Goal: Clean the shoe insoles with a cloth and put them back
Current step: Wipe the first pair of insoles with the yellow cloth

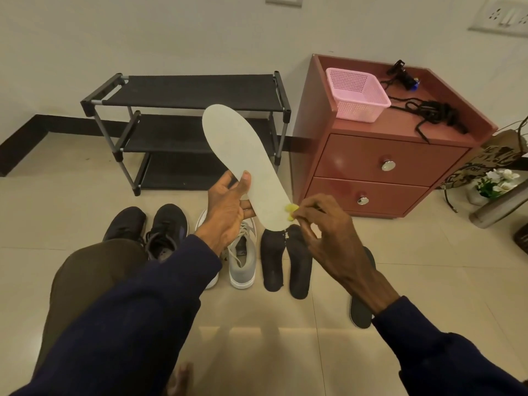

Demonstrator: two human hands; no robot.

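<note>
My left hand holds a pale white insole by its edge, thumb on its face, the toe end pointing up and away. My right hand pinches a small yellow cloth against the insole's heel end. On the floor below stand two grey sneakers, one mostly hidden by my left arm, and two black sneakers to their left. Two dark insoles lie side by side right of the grey sneakers. Another dark insole lies partly hidden under my right forearm.
A black three-tier shoe rack stands against the wall. A red two-drawer cabinet to its right carries a pink basket and black cords. A plant pot and metal pole sit at far right. My knee is at the left.
</note>
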